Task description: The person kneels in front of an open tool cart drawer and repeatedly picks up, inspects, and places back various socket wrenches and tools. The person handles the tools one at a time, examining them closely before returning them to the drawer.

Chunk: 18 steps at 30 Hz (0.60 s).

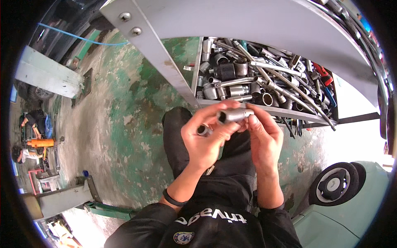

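Note:
In front of my lap, a long metal socket (234, 115) is held level between both hands. My left hand (206, 142) is closed round its left part, the open end facing left. A second, smaller socket (202, 130) pokes out of the same hand below the thumb side. With thumb and fingers, my right hand (266, 138) pinches the long socket's right end. Just beyond my hands is a metal drawer (264, 108) heaped with sockets, ratchet handles and extension bars (289, 87).
The grey bench frame (159, 58) rises over the drawer. A pale green car body (343, 219) with a round black wheel-like part (333, 184) is at lower right. Lift posts (49, 76) and a person (35, 124) by orange equipment (41, 143) are far left, across the worn green floor (136, 144).

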Available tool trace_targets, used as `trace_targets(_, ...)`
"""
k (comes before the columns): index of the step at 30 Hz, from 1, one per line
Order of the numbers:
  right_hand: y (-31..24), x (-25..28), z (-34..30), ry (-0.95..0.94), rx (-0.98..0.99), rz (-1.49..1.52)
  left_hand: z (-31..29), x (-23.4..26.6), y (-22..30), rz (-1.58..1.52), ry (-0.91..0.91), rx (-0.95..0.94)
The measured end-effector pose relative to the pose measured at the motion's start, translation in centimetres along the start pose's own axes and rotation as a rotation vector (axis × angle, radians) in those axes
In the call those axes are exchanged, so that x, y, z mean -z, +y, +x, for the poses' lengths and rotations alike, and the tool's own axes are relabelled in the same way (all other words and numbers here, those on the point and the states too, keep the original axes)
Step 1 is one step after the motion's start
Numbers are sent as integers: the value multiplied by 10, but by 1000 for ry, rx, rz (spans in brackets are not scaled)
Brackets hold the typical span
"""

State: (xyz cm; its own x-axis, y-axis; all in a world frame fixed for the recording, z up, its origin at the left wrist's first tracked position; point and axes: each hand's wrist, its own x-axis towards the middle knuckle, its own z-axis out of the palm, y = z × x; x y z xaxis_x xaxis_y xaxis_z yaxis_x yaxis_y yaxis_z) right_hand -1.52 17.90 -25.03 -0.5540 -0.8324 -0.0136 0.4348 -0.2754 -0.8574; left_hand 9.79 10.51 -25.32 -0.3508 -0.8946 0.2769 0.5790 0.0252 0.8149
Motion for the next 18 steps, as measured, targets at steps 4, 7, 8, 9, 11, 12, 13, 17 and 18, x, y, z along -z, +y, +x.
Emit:
trace_targets(4,17,9,4,-135,-197,270,-6,-9,-8,510,-111,-379)
trace_targets(7,23,15,4,-180,-194,262,-13,-11,-12,562,-93,-333)
trace_targets(8,24,17,3,-176,-190,256,-13,-13,-15,538,-63,-322)
trace_targets(9,24,19,1,-165,-223,189,-12,-13,-16,507,-56,-364)
trace_targets(11,27,22,3,-166,-247,213,-7,-14,-18,499,-44,-392)
trace_targets(12,28,24,5,-191,-244,260,-4,-13,-16,517,-39,-400)
trace_targets(13,28,26,7,-163,-270,237,0,-13,-14,522,-33,-333)
trace_targets(17,18,44,38,-332,-268,327,47,-5,-23,812,-130,53)
trace_targets(18,17,44,47,-229,-270,233,61,-3,-32,797,-162,50)
